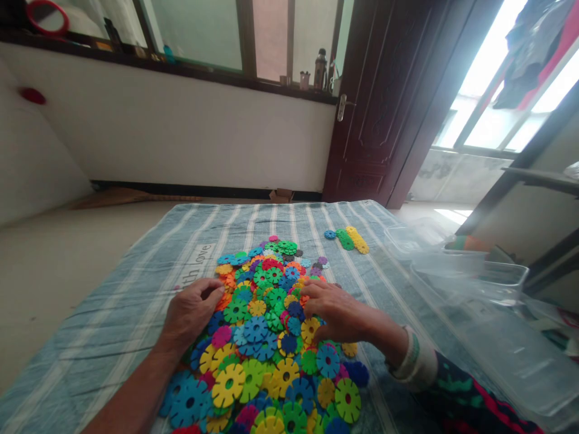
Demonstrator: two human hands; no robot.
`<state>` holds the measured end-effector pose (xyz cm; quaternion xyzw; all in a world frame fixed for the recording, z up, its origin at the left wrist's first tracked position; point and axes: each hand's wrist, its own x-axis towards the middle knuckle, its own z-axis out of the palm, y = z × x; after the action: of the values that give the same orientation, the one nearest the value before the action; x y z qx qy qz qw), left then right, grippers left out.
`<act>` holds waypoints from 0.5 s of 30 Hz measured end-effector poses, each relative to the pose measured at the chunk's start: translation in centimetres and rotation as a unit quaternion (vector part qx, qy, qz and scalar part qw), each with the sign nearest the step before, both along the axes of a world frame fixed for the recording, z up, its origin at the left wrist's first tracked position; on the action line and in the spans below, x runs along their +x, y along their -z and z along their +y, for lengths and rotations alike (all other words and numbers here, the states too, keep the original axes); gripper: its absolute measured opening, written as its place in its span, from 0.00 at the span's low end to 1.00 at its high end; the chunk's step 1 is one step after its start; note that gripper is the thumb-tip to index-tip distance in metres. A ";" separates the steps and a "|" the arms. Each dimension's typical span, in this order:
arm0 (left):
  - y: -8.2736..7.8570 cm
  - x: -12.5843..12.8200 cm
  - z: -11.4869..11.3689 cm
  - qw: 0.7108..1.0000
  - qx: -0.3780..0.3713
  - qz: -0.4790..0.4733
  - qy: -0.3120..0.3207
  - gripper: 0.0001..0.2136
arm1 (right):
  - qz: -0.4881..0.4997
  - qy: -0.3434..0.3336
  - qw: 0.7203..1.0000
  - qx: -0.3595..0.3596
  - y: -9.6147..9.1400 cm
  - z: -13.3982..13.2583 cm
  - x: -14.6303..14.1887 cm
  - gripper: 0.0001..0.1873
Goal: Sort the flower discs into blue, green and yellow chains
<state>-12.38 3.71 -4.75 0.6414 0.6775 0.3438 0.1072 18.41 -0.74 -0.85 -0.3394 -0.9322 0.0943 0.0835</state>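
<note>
A heap of coloured plastic snowflake discs (pixel 266 337) in blue, green, yellow, orange and pink lies on a blue striped cloth (pixel 136 301). My left hand (pixel 192 310) rests at the heap's left edge, fingers curled in with the tips touching orange and green discs. My right hand (pixel 337 310) lies on the heap's right side, its fingers bent down onto the discs; I cannot make out what they pinch. A short row of sorted discs (pixel 350 239), blue, green and yellow, lies apart at the far right of the cloth.
Clear plastic containers (pixel 470 289) stand along the cloth's right side. Beyond the cloth are bare floor, a white wall under a window sill with bottles (pixel 320 69), and a dark wooden door (pixel 380 102).
</note>
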 end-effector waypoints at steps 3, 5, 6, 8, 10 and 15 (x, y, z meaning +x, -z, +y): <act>-0.2 0.1 -0.1 1.000 0.009 0.002 0.004 0.13 | 0.005 0.007 1.000 -0.006 0.1 0.1 -0.1 0.16; -0.3 0.1 -0.1 1.000 0.017 0.004 0.002 0.12 | 0.007 0.008 1.000 -0.004 0.2 0.1 -0.1 0.15; -0.3 0.1 -0.1 1.000 0.018 0.007 0.000 0.12 | 0.008 0.007 1.000 -0.004 0.3 0.1 -0.1 0.15; -0.3 0.2 -0.1 1.000 0.013 0.010 -0.004 0.12 | 0.013 0.002 1.000 -0.004 0.4 0.2 0.0 0.15; -0.3 0.2 -0.1 1.000 0.006 0.010 -0.005 0.12 | 0.026 -0.005 1.000 -0.003 0.4 0.4 0.3 0.16; -0.1 0.3 -0.1 1.000 -0.014 0.001 -0.005 0.15 | 0.068 0.019 0.998 -0.004 -0.1 1.2 1.7 0.13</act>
<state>-12.06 3.62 -4.63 0.6370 0.6851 0.3345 0.1138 20.10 0.47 -0.74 -0.3501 -0.9174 0.1190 0.1469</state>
